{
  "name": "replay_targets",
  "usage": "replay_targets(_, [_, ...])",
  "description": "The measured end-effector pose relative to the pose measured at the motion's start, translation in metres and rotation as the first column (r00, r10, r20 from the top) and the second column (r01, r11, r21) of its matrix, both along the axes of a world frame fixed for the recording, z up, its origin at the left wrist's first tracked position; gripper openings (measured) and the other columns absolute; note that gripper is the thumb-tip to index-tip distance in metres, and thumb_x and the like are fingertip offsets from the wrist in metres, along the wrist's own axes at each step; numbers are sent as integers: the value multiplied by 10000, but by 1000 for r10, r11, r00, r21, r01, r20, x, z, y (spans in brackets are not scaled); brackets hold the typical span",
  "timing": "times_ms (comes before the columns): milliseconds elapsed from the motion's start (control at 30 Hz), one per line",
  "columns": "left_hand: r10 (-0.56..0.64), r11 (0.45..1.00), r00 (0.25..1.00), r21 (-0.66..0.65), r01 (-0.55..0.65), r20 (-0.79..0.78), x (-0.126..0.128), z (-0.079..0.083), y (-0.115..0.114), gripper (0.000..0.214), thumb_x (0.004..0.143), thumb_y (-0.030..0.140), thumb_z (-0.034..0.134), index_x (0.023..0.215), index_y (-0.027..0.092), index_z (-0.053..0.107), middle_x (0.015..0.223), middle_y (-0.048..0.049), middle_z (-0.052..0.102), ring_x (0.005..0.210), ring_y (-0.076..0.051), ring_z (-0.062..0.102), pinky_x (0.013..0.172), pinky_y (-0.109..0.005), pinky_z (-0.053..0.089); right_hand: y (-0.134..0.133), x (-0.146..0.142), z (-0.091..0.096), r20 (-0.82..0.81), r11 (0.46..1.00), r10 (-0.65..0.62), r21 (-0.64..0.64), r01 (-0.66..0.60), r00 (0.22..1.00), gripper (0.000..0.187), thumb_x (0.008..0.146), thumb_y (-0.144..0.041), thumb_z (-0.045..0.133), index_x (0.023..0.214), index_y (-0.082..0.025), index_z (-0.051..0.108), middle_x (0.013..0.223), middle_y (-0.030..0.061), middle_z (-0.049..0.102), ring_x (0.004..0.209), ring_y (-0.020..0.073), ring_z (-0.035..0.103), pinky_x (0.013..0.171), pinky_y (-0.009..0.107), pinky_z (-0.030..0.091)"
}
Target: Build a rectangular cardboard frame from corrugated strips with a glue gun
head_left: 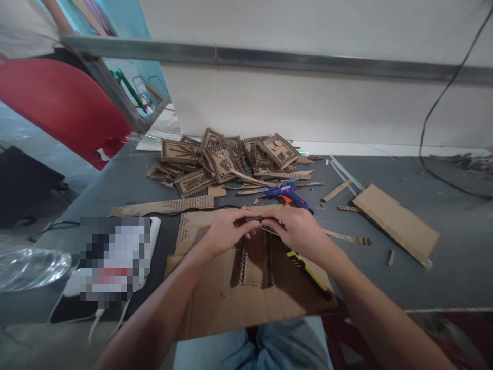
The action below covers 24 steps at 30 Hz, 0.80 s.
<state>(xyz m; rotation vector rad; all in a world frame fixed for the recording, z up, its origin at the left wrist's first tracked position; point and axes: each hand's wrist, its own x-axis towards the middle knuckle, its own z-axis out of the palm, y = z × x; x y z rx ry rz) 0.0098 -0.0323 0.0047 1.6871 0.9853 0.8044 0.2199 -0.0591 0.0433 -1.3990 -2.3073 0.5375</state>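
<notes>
- Left hand [225,230] and right hand [297,228] meet fingertip to fingertip, both pinched on a thin cardboard strip [252,221], brown with a ribbed edge.
- The strip sits at the top edge of a small cardboard frame [252,263], just in front of the person at table centre; cannot tell if it touches the frame.
- Frame: flat and rectangular, two dark corrugated bands down its sides, plain tan middle.
- Frame lies on a big cardboard sheet [227,308], smooth, creased, with ragged cut edges.
- Utility knife [308,272], yellow and black, lies on the sheet under the right wrist.
- Glue gun [287,194], blue plastic with an orange trigger, lies just beyond the hands.
- Pile of frames [227,156] further back, same brown with ribbed borders, stacked loosely.
- Long strip [164,207] to the left; flat cardboard panel [396,222] to the right; scraps scattered between.
- Clear crinkled plastic bag [31,267] at far left.
- Table [442,267]: dark grey, matte, dusty.
- Behind it a white wall [308,108] with a dull metal rail [269,57]; a black cable [437,105] hangs down at the right.
- Red curved panel [57,103] at upper left.
</notes>
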Motion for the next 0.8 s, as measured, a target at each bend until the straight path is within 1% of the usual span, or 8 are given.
replay_targets(100, [-4,999,1000,-37,4,15,0,0,1,256,870,282,685,1054,143,797,697,-38,750,558,-129,674,584,-228,568,2,-1,-1,9,999,38,33,-39,999,241,1007,-221,532,1127,-267,736,1077,50,784,1015,215,711,893,332,532])
replay_targets(200, [6,1000,1000,-6,-6,14,0,-1,3,252,873,278,681,1058,153,798,707,-36,764,562,-131,684,592,-228,573,2,1,2,-19,983,45,179,-41,999,193,980,-246,594,1095,-247,749,1097,71,776,1120,266,665,1004,431,512])
replay_targets(300, [62,997,998,41,-60,-31,-1,-3,5,239,882,303,694,1042,160,800,696,-35,770,566,-138,698,606,-231,573,-7,10,13,-93,928,-77,359,105,993,159,978,-263,597,1002,-230,751,1079,95,766,1131,294,646,1038,495,492])
replay_targets(367, [93,994,994,62,-89,-56,-2,-4,6,242,892,321,695,1046,165,798,694,-34,771,580,-143,711,616,-229,571,-20,20,20,-140,902,-158,383,201,977,197,1001,-262,545,950,-242,734,994,93,763,1013,263,678,936,437,541])
replay_targets(467, [111,992,993,60,-108,-43,-3,-6,7,268,910,339,682,1083,161,784,714,-39,775,612,-150,729,616,-227,567,-45,39,18,-95,967,-143,200,159,985,204,1009,-297,531,921,-248,708,959,84,756,895,223,706,813,354,568])
replay_targets(567, [124,992,992,35,-124,-23,-4,-9,7,294,914,351,678,1097,139,770,728,-50,775,639,-160,738,632,-240,579,-66,57,-4,19,991,-132,-18,133,991,170,969,-323,584,1057,-239,701,1115,101,746,1027,258,702,894,403,575])
replay_targets(733, [137,990,991,23,-136,-15,-3,-14,7,301,911,373,688,1086,144,772,732,-53,772,648,-165,736,665,-262,595,-86,71,-45,217,931,-271,-187,313,938,836,692,-341,846,1446,-209,509,1435,173,577,1314,377,554,1074,533,481])
replay_targets(800, [136,990,990,-22,-136,19,-2,-14,8,314,902,388,700,1084,142,770,744,-58,773,650,-166,732,661,-269,598,-89,70,-49,227,915,-293,-215,342,929,913,690,-345,832,1505,-223,439,1443,170,558,1283,376,573,1054,527,486])
